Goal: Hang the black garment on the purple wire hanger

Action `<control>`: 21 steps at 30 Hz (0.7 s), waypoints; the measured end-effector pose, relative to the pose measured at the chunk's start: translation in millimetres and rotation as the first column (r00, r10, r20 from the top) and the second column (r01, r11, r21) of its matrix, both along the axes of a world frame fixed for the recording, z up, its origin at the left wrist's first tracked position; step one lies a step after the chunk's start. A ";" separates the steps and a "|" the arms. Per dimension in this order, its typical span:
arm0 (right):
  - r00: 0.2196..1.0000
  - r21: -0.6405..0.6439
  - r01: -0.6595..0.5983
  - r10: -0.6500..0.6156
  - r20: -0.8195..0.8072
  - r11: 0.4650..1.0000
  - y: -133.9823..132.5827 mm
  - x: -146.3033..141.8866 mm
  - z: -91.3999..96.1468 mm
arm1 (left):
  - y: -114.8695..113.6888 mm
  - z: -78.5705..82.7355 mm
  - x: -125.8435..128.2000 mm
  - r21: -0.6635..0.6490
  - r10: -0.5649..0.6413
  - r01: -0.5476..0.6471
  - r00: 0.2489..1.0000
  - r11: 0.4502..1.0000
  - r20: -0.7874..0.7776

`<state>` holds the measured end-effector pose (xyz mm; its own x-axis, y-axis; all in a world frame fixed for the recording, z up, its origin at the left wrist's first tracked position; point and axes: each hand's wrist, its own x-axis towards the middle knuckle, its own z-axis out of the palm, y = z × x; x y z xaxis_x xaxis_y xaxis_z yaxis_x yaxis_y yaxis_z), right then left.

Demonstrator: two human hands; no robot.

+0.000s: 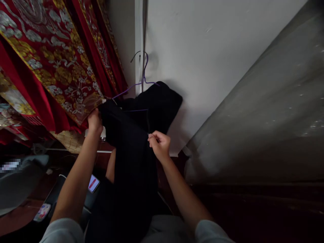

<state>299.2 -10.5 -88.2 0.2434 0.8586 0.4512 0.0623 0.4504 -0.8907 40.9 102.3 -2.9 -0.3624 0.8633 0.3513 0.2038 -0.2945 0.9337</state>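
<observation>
A black garment hangs on a purple wire hanger hooked up by the white wall. My left hand is closed on the garment's left upper edge, next to the red and gold curtain. My right hand pinches the garment's right edge, fingers curled together. The cloth drops down between my two forearms toward my lap.
A white wall rises behind the hanger. A grey sheer curtain slopes across the right side. Low at the left lie a grey bundle and a dark object with a red-marked label.
</observation>
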 end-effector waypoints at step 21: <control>0.926 0.047 -0.339 0.324 0.194 0.940 -15.1 -24.0 -14.2 | -95.5 5.9 36.6 -0.005 -0.499 0.537 0.780 0.843 -0.377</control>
<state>275.2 -25.6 -102.4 -0.1413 0.8361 0.5300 0.0536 0.5411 -0.8392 77.5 6.7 3.0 0.2938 0.8394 0.4573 0.3002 -0.5352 0.7895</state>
